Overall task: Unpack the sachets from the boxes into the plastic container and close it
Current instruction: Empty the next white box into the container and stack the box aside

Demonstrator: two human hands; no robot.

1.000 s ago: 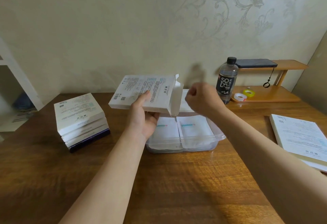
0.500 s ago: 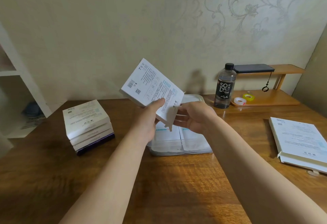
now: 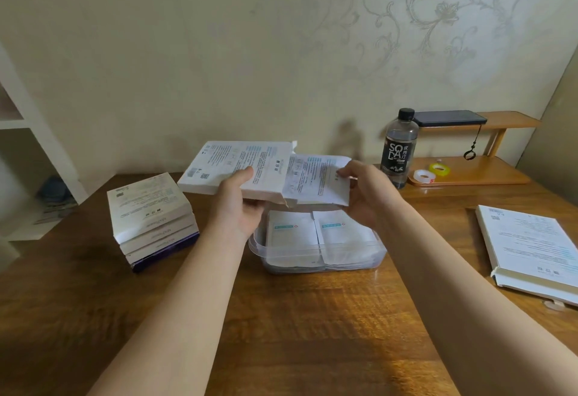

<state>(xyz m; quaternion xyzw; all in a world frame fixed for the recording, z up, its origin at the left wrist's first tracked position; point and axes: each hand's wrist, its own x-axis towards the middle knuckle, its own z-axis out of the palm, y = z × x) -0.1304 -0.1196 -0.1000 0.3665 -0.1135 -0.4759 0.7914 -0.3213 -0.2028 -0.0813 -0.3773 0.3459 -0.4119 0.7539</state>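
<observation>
Sachets [image 3: 316, 178], white paper: your right hand [image 3: 366, 190] pinches them, your left hand [image 3: 240, 208] grips the white card box [image 3: 231, 164]; draw level over clear plastic container [image 3: 316, 253].

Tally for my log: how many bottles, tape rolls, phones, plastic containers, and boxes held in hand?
Bottle: 1
Tape rolls: 2
Phone: 1
Plastic container: 1
Held box: 1
Total: 6

dim, warm light | soft shadows | wide-angle edge bending | mildly soft
</observation>
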